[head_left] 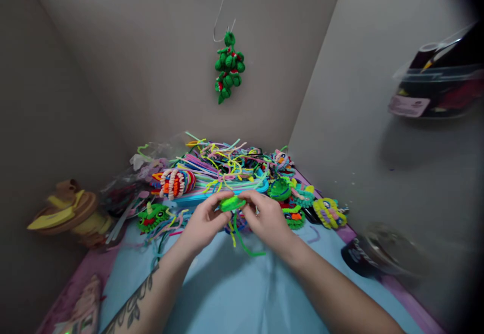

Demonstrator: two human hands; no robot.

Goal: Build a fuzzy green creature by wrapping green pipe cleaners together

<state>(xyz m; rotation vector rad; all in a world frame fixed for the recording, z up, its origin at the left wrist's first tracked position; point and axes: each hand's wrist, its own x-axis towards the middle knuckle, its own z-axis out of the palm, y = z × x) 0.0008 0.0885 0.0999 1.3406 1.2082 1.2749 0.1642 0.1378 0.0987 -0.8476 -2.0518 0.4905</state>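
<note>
My left hand and my right hand meet above the light blue mat, both pinching a small bright green pipe-cleaner piece. Loose green ends dangle from it between my hands. Just behind lies a heap of coloured pipe cleaners on a blue tray.
Finished pipe-cleaner figures lie around: a green one at left, an orange-and-white one, a yellow-green one at right. A green figure hangs on the back wall. A brown-and-yellow object sits far left; a dark round container at right.
</note>
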